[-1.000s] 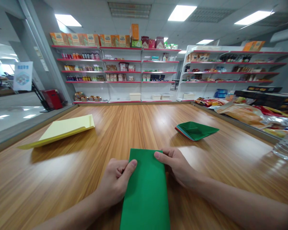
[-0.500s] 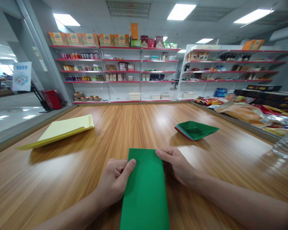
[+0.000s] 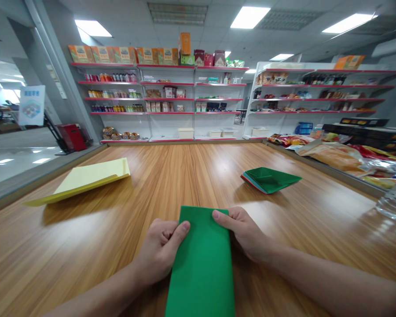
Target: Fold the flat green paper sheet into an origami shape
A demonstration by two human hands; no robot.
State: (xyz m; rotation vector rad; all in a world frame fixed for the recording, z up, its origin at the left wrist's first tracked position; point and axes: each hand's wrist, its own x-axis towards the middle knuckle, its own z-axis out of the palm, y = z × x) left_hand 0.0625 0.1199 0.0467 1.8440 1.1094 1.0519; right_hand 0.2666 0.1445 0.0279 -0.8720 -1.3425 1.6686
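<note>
A long strip of folded green paper (image 3: 203, 264) reaches from the lower edge of the view up over the table. My left hand (image 3: 163, 246) is closed on its left edge, thumb on top and fingers curled beneath. On the right edge, close to the far end, my right hand (image 3: 242, 231) pinches the paper with its thumb lying on the upper face. Beyond my right hand sits a stack of folded papers (image 3: 272, 179), green on top with red and blue layers at its left side. A pale yellow sheet stack (image 3: 92, 178) lies at the left.
The wooden table (image 3: 158, 176) has a raised rim. At the right edge are snack packets (image 3: 333, 155), dark boxes (image 3: 366, 134) and a clear plastic object (image 3: 394, 202). Shelves (image 3: 168, 83) with goods stand behind the table; a sign (image 3: 32, 105) is at the left.
The far end of the green paper has shifted slightly right and tilted a little. My right thumb now lies further over its top face. Both hands keep their hold.
</note>
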